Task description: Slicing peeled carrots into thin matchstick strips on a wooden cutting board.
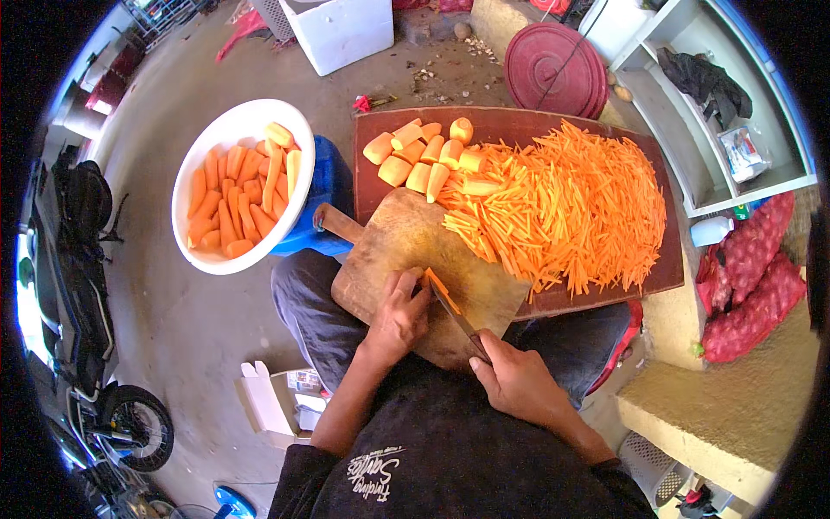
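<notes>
A worn wooden cutting board (389, 240) with a handle lies across my lap. My right hand (519, 379) grips a kitchen knife (457, 314), its blade low over the board. Bent fingers of my left hand (399, 311) press down beside the blade; what they hold is mostly hidden, and thin carrot slices (441, 285) lie along the knife. Beyond the board, a large heap of carrot sticks (570, 201) covers much of a reddish-brown board (671, 259). Peeled carrot chunks (412, 152) are grouped at its left end.
A white basin (185, 162) of peeled carrots (237, 201) rests on a blue container (331, 188) at left. Right are a white shelf (681, 123), red mesh sacks (752, 311) and a yellow ledge (720, 402). A motorcycle (84, 311) stands far left.
</notes>
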Demonstrator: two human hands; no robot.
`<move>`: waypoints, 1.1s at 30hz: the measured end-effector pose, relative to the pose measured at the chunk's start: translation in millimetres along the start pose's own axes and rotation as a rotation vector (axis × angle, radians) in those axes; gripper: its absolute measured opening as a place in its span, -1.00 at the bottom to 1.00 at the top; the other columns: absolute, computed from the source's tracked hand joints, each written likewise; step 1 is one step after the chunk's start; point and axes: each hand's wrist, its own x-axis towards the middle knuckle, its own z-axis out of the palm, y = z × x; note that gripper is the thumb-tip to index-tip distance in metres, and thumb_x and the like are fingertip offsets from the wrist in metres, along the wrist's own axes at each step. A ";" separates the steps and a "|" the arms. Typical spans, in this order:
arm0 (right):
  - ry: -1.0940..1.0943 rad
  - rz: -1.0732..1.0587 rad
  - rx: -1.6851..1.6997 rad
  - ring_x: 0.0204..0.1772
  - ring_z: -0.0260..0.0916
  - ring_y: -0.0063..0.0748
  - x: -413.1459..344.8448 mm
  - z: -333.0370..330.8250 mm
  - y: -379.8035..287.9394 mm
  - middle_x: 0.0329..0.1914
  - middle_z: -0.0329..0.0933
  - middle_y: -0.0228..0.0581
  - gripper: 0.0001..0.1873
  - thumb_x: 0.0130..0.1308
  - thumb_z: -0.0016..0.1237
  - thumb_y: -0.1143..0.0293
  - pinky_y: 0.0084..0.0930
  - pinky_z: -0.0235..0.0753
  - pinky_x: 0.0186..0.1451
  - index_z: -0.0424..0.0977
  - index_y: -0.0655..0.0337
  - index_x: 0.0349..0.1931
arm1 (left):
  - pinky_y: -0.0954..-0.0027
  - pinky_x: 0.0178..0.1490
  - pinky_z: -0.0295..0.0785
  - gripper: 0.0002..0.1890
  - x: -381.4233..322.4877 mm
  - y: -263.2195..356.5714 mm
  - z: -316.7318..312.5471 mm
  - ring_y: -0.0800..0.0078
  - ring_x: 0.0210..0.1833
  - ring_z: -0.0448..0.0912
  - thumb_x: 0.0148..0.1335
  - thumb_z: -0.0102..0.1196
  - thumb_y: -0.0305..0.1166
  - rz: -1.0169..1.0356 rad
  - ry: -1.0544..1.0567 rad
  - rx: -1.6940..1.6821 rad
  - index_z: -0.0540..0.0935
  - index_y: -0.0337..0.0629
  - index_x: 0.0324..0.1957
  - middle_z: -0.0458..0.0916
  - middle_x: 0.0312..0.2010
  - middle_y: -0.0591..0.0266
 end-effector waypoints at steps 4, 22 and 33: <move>0.093 -0.074 -0.023 -0.08 0.63 0.52 30.4 15.5 5.6 -0.12 0.66 0.37 -0.59 0.59 0.04 0.30 0.25 0.62 -0.06 0.37 0.37 0.27 | 0.00 0.23 0.58 -0.61 2.5 9.0 -5.6 -0.16 0.15 0.54 0.02 0.23 -0.66 0.019 -0.015 0.009 0.75 -0.29 -0.03 0.56 0.11 -0.13; -0.047 0.063 0.046 0.00 0.60 0.53 24.6 -0.8 -3.8 -0.11 0.63 0.39 -0.65 0.59 0.03 0.29 0.26 0.57 0.01 0.41 0.41 0.15 | 0.07 0.12 0.58 -0.69 2.6 5.5 -3.3 -0.07 0.01 0.57 -0.06 0.19 -0.67 0.080 0.127 -0.021 0.70 -0.34 -0.18 0.56 -0.14 -0.03; 0.033 0.007 0.019 -0.09 0.60 0.55 33.9 7.6 -2.8 -0.23 0.62 0.39 -0.68 0.59 0.03 0.30 0.26 0.55 -0.06 0.41 0.40 0.10 | 0.04 0.09 0.57 -0.66 1.0 1.8 -2.7 -0.10 -0.01 0.55 -0.07 0.15 -0.69 0.039 0.094 -0.089 0.66 -0.35 -0.16 0.54 -0.11 -0.05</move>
